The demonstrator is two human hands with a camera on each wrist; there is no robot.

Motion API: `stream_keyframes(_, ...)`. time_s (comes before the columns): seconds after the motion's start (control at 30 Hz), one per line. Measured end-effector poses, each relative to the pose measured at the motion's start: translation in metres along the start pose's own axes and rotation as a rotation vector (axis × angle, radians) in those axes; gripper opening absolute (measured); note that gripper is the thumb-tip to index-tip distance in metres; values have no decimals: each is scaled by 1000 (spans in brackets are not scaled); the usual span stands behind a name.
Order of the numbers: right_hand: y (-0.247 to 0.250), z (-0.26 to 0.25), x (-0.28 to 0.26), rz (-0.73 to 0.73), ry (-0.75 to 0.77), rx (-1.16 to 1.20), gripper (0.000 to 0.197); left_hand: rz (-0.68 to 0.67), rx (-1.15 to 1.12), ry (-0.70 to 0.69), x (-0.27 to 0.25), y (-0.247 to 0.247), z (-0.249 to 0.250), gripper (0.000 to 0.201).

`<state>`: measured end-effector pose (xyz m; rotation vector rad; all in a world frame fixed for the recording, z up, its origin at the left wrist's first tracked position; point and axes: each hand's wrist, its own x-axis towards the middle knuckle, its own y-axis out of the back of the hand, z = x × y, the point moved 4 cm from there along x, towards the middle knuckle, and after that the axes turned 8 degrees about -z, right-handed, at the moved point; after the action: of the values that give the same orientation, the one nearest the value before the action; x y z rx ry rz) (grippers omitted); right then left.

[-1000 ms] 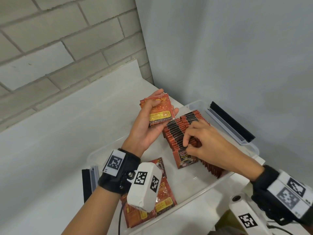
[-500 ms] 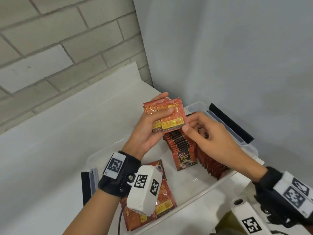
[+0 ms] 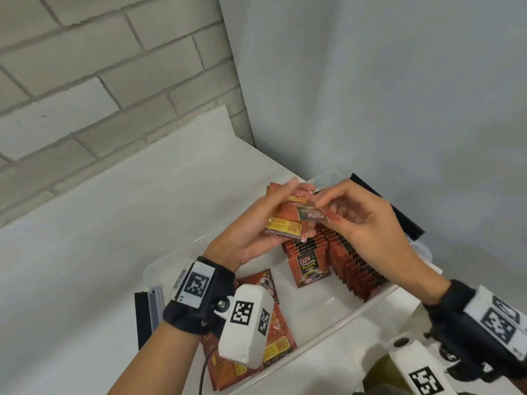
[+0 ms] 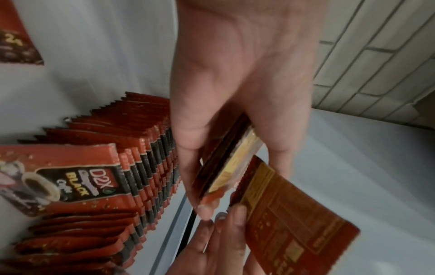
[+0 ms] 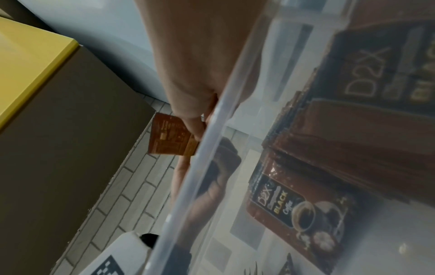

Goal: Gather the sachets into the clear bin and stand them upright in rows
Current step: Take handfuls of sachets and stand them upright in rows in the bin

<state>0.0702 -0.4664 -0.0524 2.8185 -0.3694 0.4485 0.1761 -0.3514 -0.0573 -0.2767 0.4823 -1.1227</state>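
Far left on the white table, a black clip strip is seen by the clear bin's near corner. Just inside that corner, a small loose pile of sachets is left lying flat, partly hidden under the wrist camera, so that bit of the job isn't sorted yet.

Moving right, a small stack of sachets is gripped in the left hand, fingers curled round it, held above the bin. One single sachet is pinched by the right hand between thumb and fingertips, right against that stack. It looks like it's being peeled off to go into a row, though that's only a guess.

Below the hands, two rows of standing sachets are already lined up in the right half of the bin, one with the coffee label facing out at the front. A second black clip is spotted on the bin's far right end.

So probably well over half is done: most sachets are upright. What's left is the handful held plus the flat pile. No sachets are seen lying outside the bin.
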Motion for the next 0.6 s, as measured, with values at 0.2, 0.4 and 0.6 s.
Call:
stream_keyframes(0.2, 3, 0, 2, 50, 26, -76, 17, -44, 49, -3, 0, 3, -2, 28)
stream_keyframes(0.4, 3, 3, 2, 73, -45, 5, 33, 11, 21, -94, 1, 5, 3, 29)
stream_keyframes(0.6, -3, 9, 2, 0, -276, 69, 40, 80, -89, -256, 2, 9, 11, 37)
